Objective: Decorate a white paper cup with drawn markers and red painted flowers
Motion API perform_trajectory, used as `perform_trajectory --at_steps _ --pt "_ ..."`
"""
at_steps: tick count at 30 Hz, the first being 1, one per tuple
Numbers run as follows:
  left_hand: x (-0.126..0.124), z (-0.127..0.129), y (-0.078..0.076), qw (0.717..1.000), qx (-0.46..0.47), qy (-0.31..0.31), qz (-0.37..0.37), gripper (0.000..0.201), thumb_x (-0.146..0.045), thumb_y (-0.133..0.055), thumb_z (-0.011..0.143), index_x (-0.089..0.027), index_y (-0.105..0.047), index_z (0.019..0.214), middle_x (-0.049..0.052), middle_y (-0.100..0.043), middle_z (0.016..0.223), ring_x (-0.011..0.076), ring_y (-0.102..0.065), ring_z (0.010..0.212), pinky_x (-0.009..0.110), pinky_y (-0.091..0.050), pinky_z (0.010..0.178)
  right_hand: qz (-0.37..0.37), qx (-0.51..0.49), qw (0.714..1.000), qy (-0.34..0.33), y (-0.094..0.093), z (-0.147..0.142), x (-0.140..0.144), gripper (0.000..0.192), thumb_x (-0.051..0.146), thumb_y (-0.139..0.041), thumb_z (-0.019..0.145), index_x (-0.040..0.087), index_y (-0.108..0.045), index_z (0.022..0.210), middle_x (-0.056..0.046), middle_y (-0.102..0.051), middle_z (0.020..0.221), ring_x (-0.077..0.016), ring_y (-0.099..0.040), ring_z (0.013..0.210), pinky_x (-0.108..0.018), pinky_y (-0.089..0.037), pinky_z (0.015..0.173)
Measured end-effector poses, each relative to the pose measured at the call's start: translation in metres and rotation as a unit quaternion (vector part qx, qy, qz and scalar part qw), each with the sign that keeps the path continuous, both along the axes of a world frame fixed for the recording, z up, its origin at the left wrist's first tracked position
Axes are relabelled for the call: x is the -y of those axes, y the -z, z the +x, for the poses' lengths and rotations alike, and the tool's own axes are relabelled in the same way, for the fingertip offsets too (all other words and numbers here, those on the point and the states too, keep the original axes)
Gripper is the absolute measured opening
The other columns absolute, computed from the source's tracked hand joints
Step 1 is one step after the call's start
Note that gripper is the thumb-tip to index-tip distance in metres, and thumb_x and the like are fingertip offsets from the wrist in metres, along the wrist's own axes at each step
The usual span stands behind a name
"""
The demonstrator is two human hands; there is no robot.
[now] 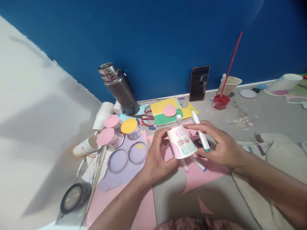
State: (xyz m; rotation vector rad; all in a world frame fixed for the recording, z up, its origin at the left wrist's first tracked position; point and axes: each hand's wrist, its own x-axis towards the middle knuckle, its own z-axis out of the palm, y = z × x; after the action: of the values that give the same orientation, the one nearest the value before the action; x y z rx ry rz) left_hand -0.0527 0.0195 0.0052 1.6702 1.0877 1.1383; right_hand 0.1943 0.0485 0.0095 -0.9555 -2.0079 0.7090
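A decorated paper cup (181,142) is held upside down over the pink paper (203,174), pinched on its left side by the left hand (157,156) and steadied on the right by the fingers of the right hand (222,145), where a teal-tipped marker (200,134) is also gripped. Two more markers (193,163) are seen lying right under it. Further out, capped cups (112,131), a steel flask (118,88) and a phone (199,83) are found by the blue wall.
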Motion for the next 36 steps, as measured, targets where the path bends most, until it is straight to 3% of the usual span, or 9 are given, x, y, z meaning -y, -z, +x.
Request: perform_trajectory --at_steps 3,9,13,16,20,24,31,36 --pt "-0.002 0.001 -0.001 0.999 0.033 -0.011 -0.015 0.074 -0.020 -0.082 0.075 -0.029 -0.048 0.140 0.012 -0.058 0.148 0.0321 -0.061 0.138 0.050 -0.053 0.116 0.037 -0.025 0.999 0.009 -0.008 0.000 0.003 0.036 0.030 -0.073 0.097 0.033 -0.071 0.133 -0.011 -0.076 0.126 -0.0289 -0.075 0.112 -0.046 -0.066 0.096" --pt "-0.005 0.001 -0.002 0.997 0.064 -0.012 -0.034 0.075 -0.025 -0.086 0.073 -0.027 -0.049 0.138 0.012 -0.063 0.146 0.0320 -0.064 0.136 0.048 -0.054 0.115 0.063 -0.004 0.998 0.027 -0.008 -0.002 0.002 0.043 0.032 -0.080 0.092 0.032 -0.071 0.134 -0.010 -0.077 0.124 -0.0298 -0.076 0.109 -0.047 -0.065 0.096" --pt "-0.005 0.000 -0.001 0.994 0.091 0.001 -0.058 0.073 -0.022 -0.081 0.077 -0.027 -0.046 0.141 0.012 -0.065 0.145 0.0303 -0.065 0.135 0.045 -0.055 0.113 0.054 -0.004 0.998 0.041 -0.005 -0.001 -0.001 0.030 0.030 -0.068 0.100 0.032 -0.071 0.130 -0.008 -0.078 0.119 -0.0269 -0.077 0.105 -0.042 -0.065 0.090" --pt "-0.004 -0.001 0.002 0.997 0.064 -0.013 -0.035 0.072 -0.018 -0.077 0.078 -0.028 -0.047 0.142 0.011 -0.061 0.148 0.0301 -0.062 0.139 0.046 -0.052 0.117 0.032 -0.005 0.998 0.061 -0.007 0.001 -0.001 0.023 0.032 -0.060 0.105 0.032 -0.071 0.125 -0.007 -0.081 0.115 -0.0254 -0.079 0.103 -0.039 -0.065 0.086" --pt "-0.003 -0.003 0.007 0.999 -0.006 -0.031 -0.004 0.077 -0.015 -0.077 0.075 -0.029 -0.048 0.145 0.011 -0.055 0.151 0.0317 -0.060 0.139 0.051 -0.050 0.119 0.027 0.019 0.997 0.075 -0.005 0.001 -0.002 0.025 0.032 -0.056 0.106 0.031 -0.069 0.127 -0.005 -0.083 0.116 -0.0241 -0.081 0.097 -0.038 -0.065 0.084" --pt "-0.004 -0.003 0.008 0.999 -0.012 -0.049 -0.008 0.079 -0.012 -0.074 0.072 -0.029 -0.048 0.145 0.012 -0.055 0.152 0.0320 -0.061 0.138 0.051 -0.052 0.116 0.070 0.070 0.991 0.085 0.003 0.000 -0.007 0.029 0.029 -0.058 0.103 0.030 -0.067 0.130 -0.007 -0.083 0.114 -0.0267 -0.079 0.097 -0.042 -0.064 0.086" --pt "-0.011 -0.005 0.006 0.985 0.085 -0.105 -0.103 0.073 -0.018 -0.077 0.075 -0.028 -0.045 0.140 0.012 -0.066 0.145 0.0305 -0.069 0.131 0.046 -0.058 0.107 0.079 0.159 0.973 0.151 0.018 0.008 -0.022 0.036 0.020 -0.055 0.100 0.028 -0.064 0.134 -0.013 -0.075 0.121 -0.0336 -0.070 0.114 -0.051 -0.061 0.093" --pt "-0.015 -0.008 0.005 0.968 0.140 -0.140 -0.153 0.073 -0.028 -0.083 0.075 -0.029 -0.046 0.138 0.011 -0.070 0.140 0.0312 -0.072 0.124 0.045 -0.063 0.096 0.068 0.214 0.964 0.145 0.027 0.016 -0.031 0.045 0.012 -0.055 0.093 0.027 -0.064 0.134 -0.013 -0.073 0.119 -0.0354 -0.068 0.116 -0.052 -0.062 0.093"
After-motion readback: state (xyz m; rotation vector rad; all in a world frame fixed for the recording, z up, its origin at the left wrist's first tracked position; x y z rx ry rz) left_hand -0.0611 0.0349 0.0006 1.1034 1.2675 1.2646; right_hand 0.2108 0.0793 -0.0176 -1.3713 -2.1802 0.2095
